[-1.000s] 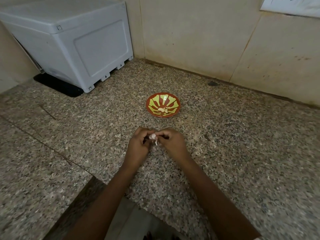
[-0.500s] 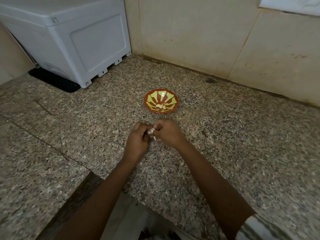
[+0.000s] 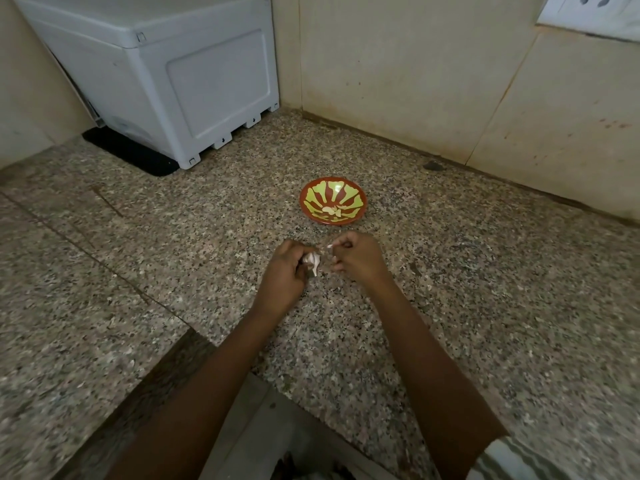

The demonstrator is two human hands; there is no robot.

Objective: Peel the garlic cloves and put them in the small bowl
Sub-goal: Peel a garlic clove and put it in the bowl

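Note:
A small red bowl (image 3: 360,200) with a yellow-green sunburst pattern stands on the speckled granite counter (image 3: 485,306), with a few pale garlic pieces lying in it. Just in front of it, my left hand (image 3: 284,271) grips a white garlic piece (image 3: 312,261) with its papery skin. My right hand (image 3: 356,256) is a short gap to the right, fingers curled, pinching a small strip of garlic skin (image 3: 329,247). Most of the garlic is hidden inside my left fingers.
A white plastic appliance (image 3: 166,74) stands on a black mat (image 3: 128,152) at the back left corner. Beige tiled walls close the counter at the back, with a white socket plate (image 3: 588,12) top right. The counter edge lies near my body.
My hands have drawn slightly apart: the right hand has pulled away to the right with a bit of skin, while the left keeps the garlic. The camera has moved a little.

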